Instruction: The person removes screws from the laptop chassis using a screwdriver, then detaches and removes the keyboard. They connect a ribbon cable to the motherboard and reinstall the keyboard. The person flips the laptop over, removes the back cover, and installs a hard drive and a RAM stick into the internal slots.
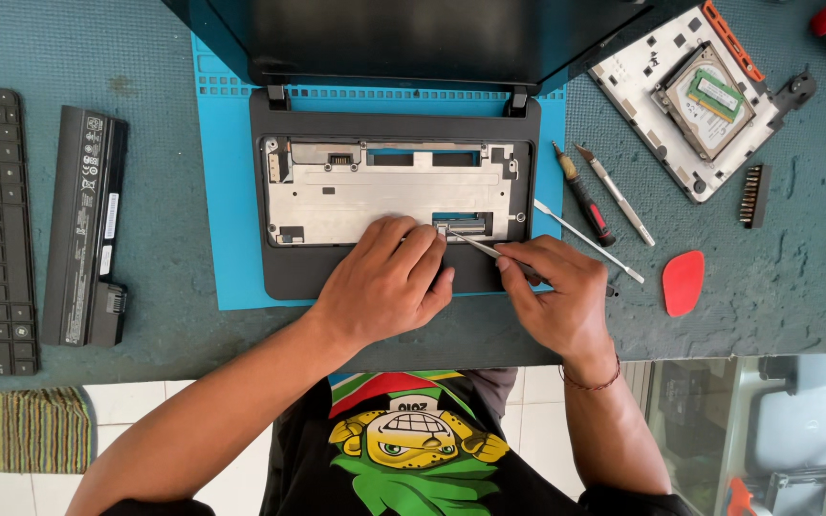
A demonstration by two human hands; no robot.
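Head view: right hand fingers pinch tweezers, tip pointing up-left; left hand loosely curled on laptop.

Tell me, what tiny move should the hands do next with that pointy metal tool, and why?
Probably a gentle lift of the connector. The right hand holds the thin metal tool with its tip at that connector on the metal plate, and the left hand steadies the laptop base.

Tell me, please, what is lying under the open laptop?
Under the laptop lies a blue work mat, showing at its left, right and front edges, on a green table. The mat's middle is covered by the laptop, so anything there cannot be seen.
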